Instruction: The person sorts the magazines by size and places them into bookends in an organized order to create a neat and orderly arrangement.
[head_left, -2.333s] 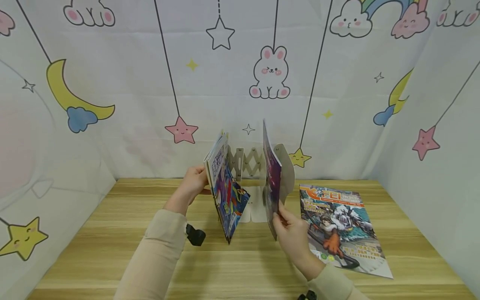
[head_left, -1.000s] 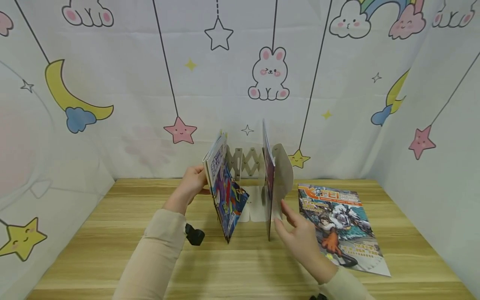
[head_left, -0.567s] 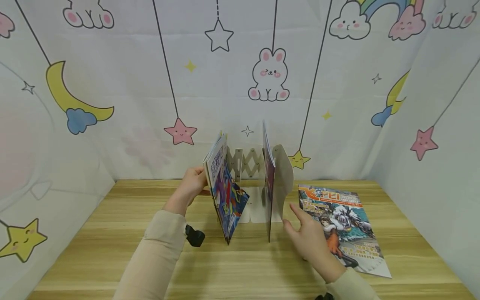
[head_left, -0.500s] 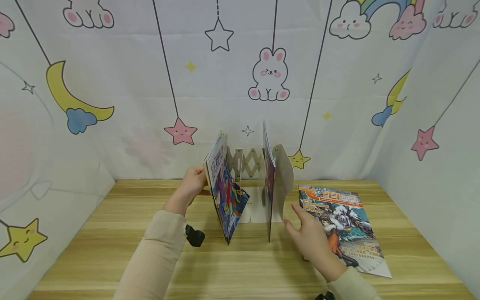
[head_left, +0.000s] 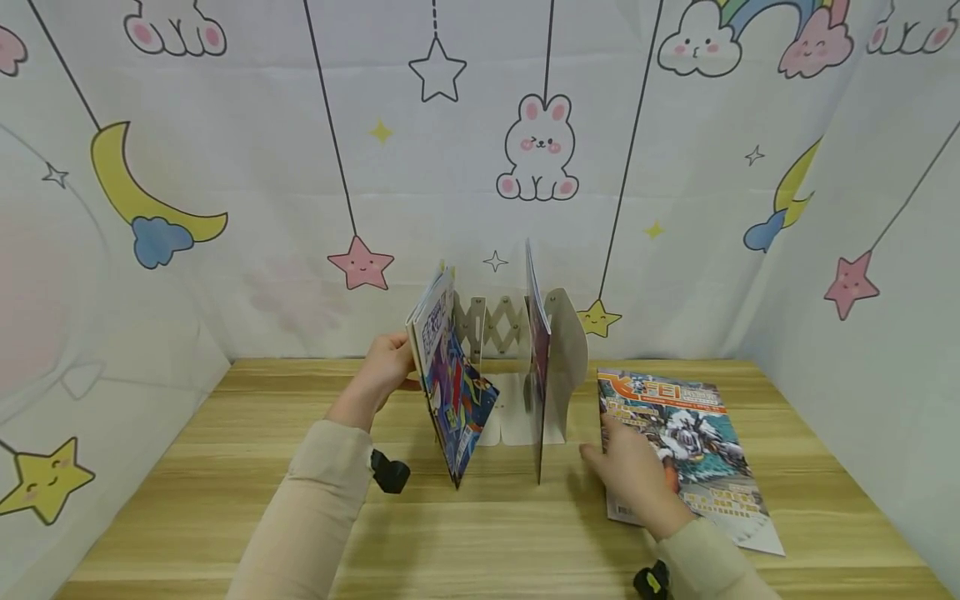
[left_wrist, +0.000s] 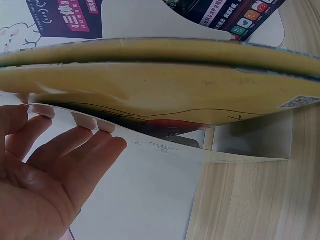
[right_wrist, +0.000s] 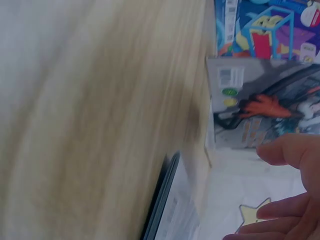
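A beige metal bookend point(head_left: 570, 350) with a folding lattice stands at the back middle. Several magazines point(head_left: 450, 375) lean inside its left end, their covers colourful; a thinner magazine point(head_left: 537, 358) stands edge-on by its right plate. My left hand point(head_left: 390, 364) is at the left end; in the left wrist view its outstretched fingers point(left_wrist: 95, 162) rest against the plate, yellowish covers beyond. My right hand point(head_left: 633, 471) is over the left side of a magazine point(head_left: 697, 450) lying flat, hiding part of its cover. Its thumb point(right_wrist: 282, 149) and fingers are spread; whether they touch the magazine I cannot tell.
The wooden table point(head_left: 187, 492) runs back to a white printed curtain point(head_left: 285, 100), which also closes both sides. A black wrist camera point(head_left: 390, 472) sits on the left sleeve, another point(head_left: 652, 580) on the right.
My right hand has let go of the upright magazine, which stands on its own, and has moved right over the flat magazine. My left hand has stayed at the bookend.
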